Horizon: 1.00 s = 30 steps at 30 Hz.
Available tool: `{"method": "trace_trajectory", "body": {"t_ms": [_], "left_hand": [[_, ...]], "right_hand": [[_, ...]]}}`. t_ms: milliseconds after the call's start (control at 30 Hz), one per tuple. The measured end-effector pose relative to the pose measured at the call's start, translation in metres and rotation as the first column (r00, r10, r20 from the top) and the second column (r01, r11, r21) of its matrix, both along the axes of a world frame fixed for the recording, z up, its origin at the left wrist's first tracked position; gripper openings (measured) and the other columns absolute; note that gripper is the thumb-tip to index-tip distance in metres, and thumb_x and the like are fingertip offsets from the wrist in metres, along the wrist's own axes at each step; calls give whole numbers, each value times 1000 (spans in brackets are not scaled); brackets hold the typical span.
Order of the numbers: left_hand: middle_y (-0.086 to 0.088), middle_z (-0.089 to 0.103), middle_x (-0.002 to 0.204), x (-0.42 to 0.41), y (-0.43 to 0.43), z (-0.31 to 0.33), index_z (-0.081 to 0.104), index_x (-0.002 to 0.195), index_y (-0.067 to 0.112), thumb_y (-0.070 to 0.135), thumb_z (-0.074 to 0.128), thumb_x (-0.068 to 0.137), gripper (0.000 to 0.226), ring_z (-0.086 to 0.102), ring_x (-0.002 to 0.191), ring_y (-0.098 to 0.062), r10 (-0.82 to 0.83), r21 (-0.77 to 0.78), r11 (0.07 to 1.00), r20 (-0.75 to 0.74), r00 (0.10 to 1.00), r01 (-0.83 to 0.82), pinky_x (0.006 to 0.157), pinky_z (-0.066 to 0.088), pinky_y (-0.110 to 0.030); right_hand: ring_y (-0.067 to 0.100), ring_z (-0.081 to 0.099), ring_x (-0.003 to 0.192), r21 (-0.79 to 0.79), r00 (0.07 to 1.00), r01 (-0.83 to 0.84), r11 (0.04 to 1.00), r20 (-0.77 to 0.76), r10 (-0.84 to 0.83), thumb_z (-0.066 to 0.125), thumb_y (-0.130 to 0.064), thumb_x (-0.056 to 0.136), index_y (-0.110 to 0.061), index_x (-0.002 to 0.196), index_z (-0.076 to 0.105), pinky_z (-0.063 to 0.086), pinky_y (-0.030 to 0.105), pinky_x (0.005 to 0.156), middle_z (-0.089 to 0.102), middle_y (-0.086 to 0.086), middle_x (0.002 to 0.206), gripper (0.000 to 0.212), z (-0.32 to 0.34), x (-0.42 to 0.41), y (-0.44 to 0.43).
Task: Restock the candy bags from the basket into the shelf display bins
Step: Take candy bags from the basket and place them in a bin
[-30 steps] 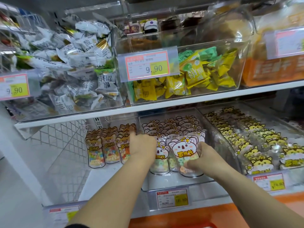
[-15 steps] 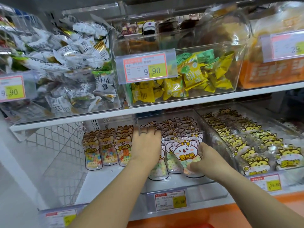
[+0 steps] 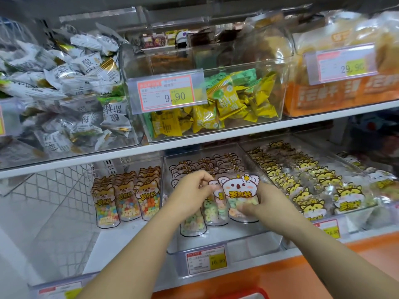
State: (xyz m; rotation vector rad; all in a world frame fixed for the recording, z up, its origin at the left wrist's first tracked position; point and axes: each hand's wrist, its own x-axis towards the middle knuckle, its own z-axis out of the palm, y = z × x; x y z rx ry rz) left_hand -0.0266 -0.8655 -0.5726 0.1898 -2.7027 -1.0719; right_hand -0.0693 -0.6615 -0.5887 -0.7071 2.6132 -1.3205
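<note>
A clear middle bin point(image 3: 267, 240) on the lower shelf holds rows of koala candy bags point(image 3: 216, 165) with pastel ring candies. My right hand point(image 3: 265, 203) grips the front koala bag point(image 3: 237, 190) by its lower right side, upright at the head of the right row. My left hand point(image 3: 192, 193) has its fingers curled and pinches the top of the neighbouring koala bag point(image 3: 213, 210) in the middle row. A third bag point(image 3: 192, 223) stands lower, in front of the left row. The basket is out of view.
The left bin holds fox candy bags point(image 3: 127, 199); the right bin holds yellow cat bags point(image 3: 306, 190). Above, bins hold white wrapped candies point(image 3: 71, 83), yellow and green packets point(image 3: 226, 104) and orange bread bags point(image 3: 336, 93). Price tags point(image 3: 206, 260) hang on bin fronts. A red edge point(image 3: 248, 293) shows below.
My right hand has lifted the front koala bag upward and further into the bin. My left hand has moved right from the left row and curled onto the middle bag.
</note>
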Motion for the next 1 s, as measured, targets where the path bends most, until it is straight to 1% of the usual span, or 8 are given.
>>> {"method": "trace_trajectory", "body": {"t_ms": [67, 133, 267, 400, 500, 700, 900, 1000], "left_hand": [[2, 71, 85, -7, 1, -7, 59, 87, 32, 29, 64, 97, 12, 66, 75, -15, 72, 18, 997, 8, 997, -72, 65, 48, -30], [-3, 71, 82, -14, 5, -16, 57, 86, 30, 24, 62, 98, 15, 70, 68, -17, 97, 60, 993, 49, 994, -100, 61, 49, -32], [0, 67, 74, -29, 21, -34, 57, 88, 18, 18, 62, 98, 11, 70, 64, -15, 112, -97, 990, 103, 988, -102, 61, 49, -29], [-3, 62, 78, -46, 33, -48, 51, 80, 18, 15, 62, 97, 20, 69, 77, -30, 111, -116, 989, 132, 985, -96, 74, 57, -45], [-4, 66, 92, -52, 40, -50, 58, 95, 19, 20, 64, 97, 6, 64, 85, -24, 159, -184, 973, 110, 981, -137, 75, 53, -36], [-5, 49, 128, -47, 42, -54, 44, 133, 26, 16, 71, 90, 51, 60, 103, -25, 124, -356, 928, 11, 992, -112, 88, 50, -37], [-7, 41, 141, -33, 32, -35, 38, 142, 25, 6, 64, 93, 59, 60, 112, -25, 141, -218, 965, -31, 989, -145, 91, 51, -36], [-1, 57, 125, -19, 23, -3, 46, 136, 23, -3, 56, 95, 50, 69, 93, -13, 134, 272, 955, -31, 990, -121, 68, 56, -23]], "right_hand": [[9, 61, 82, -29, 988, 83, 996, -130, -87, 67, -15, 86, -22, 101, 64, 47, 20, 66, 68, -7, 93, 17, 9, 1, 8], [3, 52, 72, -114, 957, 167, 979, -220, -188, 66, -13, 88, -20, 94, 61, 39, 8, 59, 63, -10, 85, 11, 19, 1, 19], [2, 54, 75, -203, 940, 197, 959, -239, -244, 65, -8, 87, -30, 87, 53, 35, 1, 57, 54, -25, 81, 25, 24, 6, 38], [4, 52, 77, -186, 950, 178, 966, -224, -218, 64, -9, 89, -31, 87, 51, 33, 4, 57, 55, -24, 82, 26, 20, 9, 40], [4, 50, 83, -170, 953, 168, 971, -225, -205, 63, -9, 89, -33, 100, 56, 36, 18, 65, 55, -24, 86, 27, 20, 8, 37], [-10, 48, 72, -167, 956, 159, 973, -221, -194, 63, -9, 89, -36, 81, 49, 38, 1, 61, 52, -28, 78, 32, 23, 7, 38], [-12, 51, 77, -169, 953, 143, 975, -243, -181, 65, -10, 87, -31, 90, 57, 38, 1, 65, 57, -24, 82, 22, 22, 10, 34], [5, 60, 86, -152, 963, 135, 979, -211, -166, 68, -13, 86, -19, 95, 63, 48, 15, 73, 67, -12, 90, 12, 18, 7, 29]]}}
